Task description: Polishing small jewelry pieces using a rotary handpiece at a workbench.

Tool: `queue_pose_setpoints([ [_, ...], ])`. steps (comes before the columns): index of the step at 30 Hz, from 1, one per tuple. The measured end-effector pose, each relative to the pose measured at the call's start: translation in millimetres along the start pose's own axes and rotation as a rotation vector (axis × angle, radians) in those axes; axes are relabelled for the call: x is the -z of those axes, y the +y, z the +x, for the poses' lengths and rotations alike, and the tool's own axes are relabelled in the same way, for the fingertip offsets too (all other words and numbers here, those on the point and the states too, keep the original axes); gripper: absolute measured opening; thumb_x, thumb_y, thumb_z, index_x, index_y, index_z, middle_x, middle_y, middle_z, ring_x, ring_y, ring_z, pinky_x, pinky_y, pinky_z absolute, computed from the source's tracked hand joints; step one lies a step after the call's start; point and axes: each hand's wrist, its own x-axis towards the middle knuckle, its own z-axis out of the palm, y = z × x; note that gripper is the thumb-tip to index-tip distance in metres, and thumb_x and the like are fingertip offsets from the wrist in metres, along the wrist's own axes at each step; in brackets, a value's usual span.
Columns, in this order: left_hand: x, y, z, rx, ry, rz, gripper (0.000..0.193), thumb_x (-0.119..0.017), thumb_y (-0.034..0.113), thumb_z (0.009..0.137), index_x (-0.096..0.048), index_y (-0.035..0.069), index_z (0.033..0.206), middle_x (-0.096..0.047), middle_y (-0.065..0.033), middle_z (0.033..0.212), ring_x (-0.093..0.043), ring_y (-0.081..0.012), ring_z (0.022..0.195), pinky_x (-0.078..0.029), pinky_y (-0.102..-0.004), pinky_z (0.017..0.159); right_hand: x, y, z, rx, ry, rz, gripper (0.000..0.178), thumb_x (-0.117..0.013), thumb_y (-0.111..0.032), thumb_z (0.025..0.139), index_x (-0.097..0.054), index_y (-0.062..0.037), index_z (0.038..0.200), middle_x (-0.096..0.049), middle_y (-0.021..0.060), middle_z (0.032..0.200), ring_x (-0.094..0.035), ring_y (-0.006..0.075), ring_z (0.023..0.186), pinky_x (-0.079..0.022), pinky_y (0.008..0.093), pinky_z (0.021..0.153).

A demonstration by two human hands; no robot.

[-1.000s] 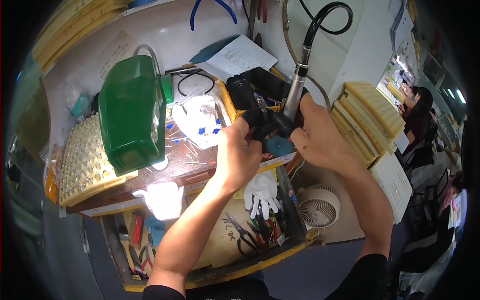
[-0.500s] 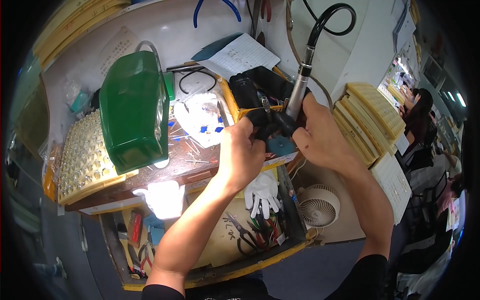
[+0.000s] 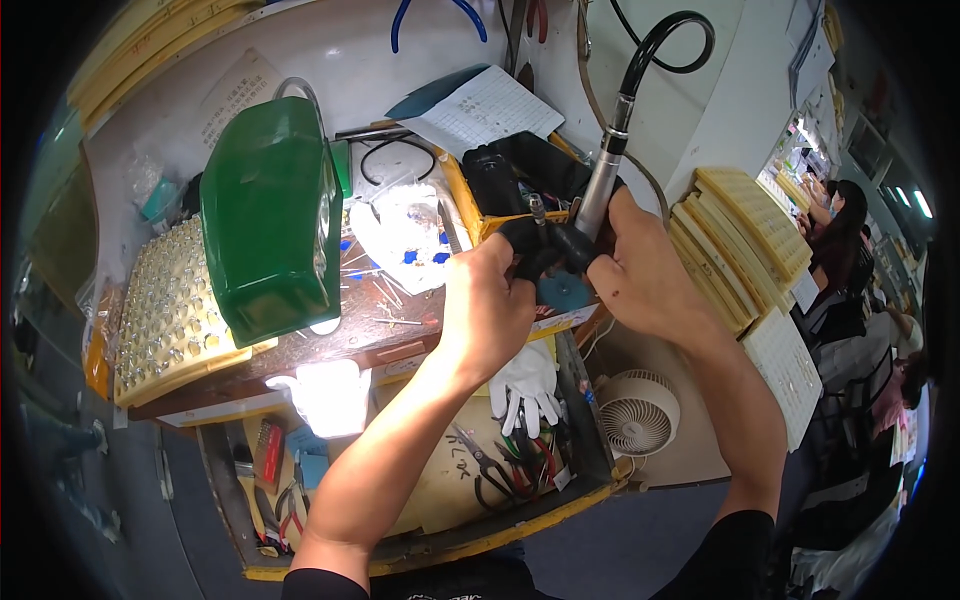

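My right hand (image 3: 640, 265) is closed around a silver rotary handpiece (image 3: 598, 190), which hangs from a black flexible shaft (image 3: 645, 50). Black finger covers show on the fingertips of both hands. Close beside it, my left hand (image 3: 488, 305) is closed, thumb and finger pressed together, and its fingertips almost meet those of the right. Between them a small metal piece (image 3: 538, 208) sticks upward; which hand grips it I cannot tell. A teal disc (image 3: 565, 291) lies just beneath the fingers.
A green lamp hood (image 3: 265, 220) stands over the bench's left side, near a tray of small shiny pieces (image 3: 165, 310). Below is an open drawer with scissors (image 3: 485, 465), pliers (image 3: 292, 510) and a white glove (image 3: 525, 390). Stacked yellow trays (image 3: 735, 245) and a fan (image 3: 638, 412) are at right.
The whole view has shifted very slightly. Both hands keep the same grip and place, fingertips together. At the far left edge, a blurred shape has moved.
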Motion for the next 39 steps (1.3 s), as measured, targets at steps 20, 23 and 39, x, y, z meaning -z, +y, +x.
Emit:
queue_pose_setpoints([
  [20, 1.8, 3.4, 0.3, -0.087, 0.022, 0.097, 0.008, -0.054, -0.009, 0.066, -0.048, -0.005, 0.069, -0.053, -0.021, 0.058, -0.059, -0.0369, 0.054, -0.046, -0.04, 0.052, -1.2, -1.6, 0.2, -0.01, 0.013, -0.027, 0.02, -0.05, -0.003, 0.075, -0.039, 0.006, 0.089, -0.055, 0.0269, 0.069, -0.057, 0.0439, 0.066, -0.044, 0.0503, 0.064],
  [23, 1.5, 3.2, 0.1, -0.043, 0.017, 0.086, 0.008, -0.054, -0.009, 0.066, -0.048, -0.006, 0.069, -0.053, -0.021, 0.058, -0.059, -0.0371, 0.054, -0.046, -0.0397, 0.052, -2.3, -0.4, 1.1, 0.0, 0.019, 0.008, 0.021, -0.051, -0.003, 0.075, -0.039, 0.0058, 0.089, -0.055, 0.0274, 0.07, -0.057, 0.0437, 0.068, -0.044, 0.0506, 0.065],
  [39, -2.1, 4.9, -9.5, -0.073, 0.069, -0.332, 0.036, -0.051, -0.014, 0.072, -0.06, -0.006, 0.105, -0.068, -0.0208, 0.091, -0.07, -0.0252, 0.082, -0.054, -0.0309, 0.069, 11.4, -9.0, -45.3, -0.105, 0.06, 0.417, 0.03, -0.048, 0.006, 0.082, -0.047, -0.0009, 0.112, -0.061, 0.0087, 0.088, -0.06, 0.0108, 0.071, -0.05, 0.0247, 0.061],
])
